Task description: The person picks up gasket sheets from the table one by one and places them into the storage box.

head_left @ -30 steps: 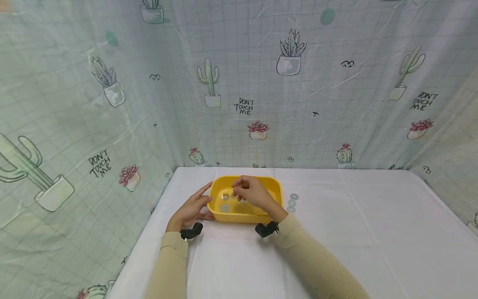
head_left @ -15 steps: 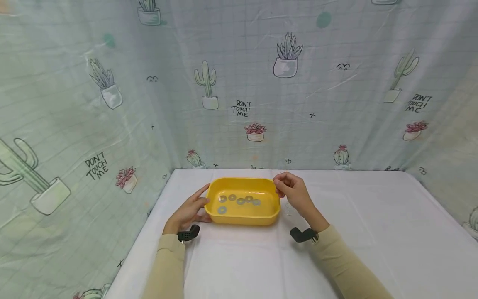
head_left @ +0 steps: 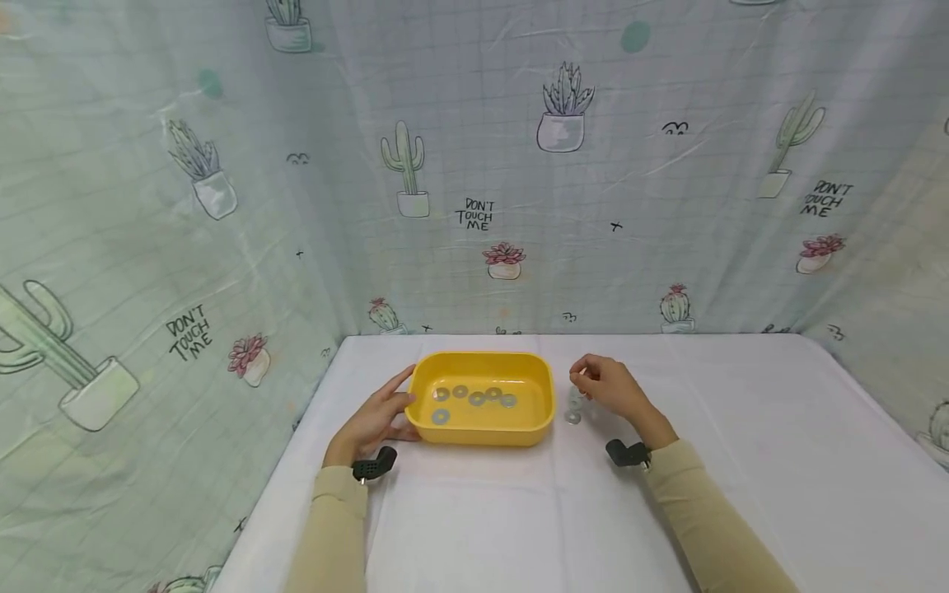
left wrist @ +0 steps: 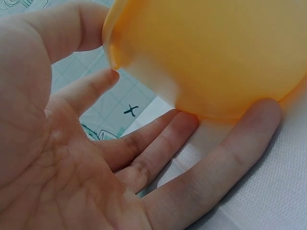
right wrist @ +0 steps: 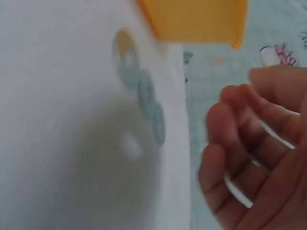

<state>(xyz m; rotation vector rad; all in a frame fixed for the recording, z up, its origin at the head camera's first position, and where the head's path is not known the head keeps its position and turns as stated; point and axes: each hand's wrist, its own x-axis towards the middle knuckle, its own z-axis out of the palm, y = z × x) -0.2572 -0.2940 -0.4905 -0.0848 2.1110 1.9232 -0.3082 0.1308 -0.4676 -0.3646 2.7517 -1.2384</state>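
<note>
My left hand (head_left: pixel 373 418) rests spread at the left end of a shallow yellow tray (head_left: pixel 489 436), some fingers at its rim and others low on its wall. The left wrist view shows these fingertips (left wrist: pixel 268 112) against the yellow wall (left wrist: pixel 201 57). Several flat grey washers (head_left: pixel 441 417) lie inside the tray. To its right, my right hand (head_left: pixel 610 385) hovers over a short row of washers (head_left: pixel 572 417) on the table. In the right wrist view, its fingers (right wrist: pixel 220 124) are loosely bent with nothing between them, and three washers (right wrist: pixel 146 93) lie on the white cloth.
A white cloth (head_left: pixel 474 519) covers the table. Behind and to the left hangs a pale green curtain (head_left: pixel 460 165) printed with cacti. A black wrist camera (head_left: pixel 374 463) sits on my left wrist and another (head_left: pixel 627 453) on my right.
My right hand has moved from above the tray, past its right rim, to the washers on the cloth. The left hand keeps its place at the tray's left end.
</note>
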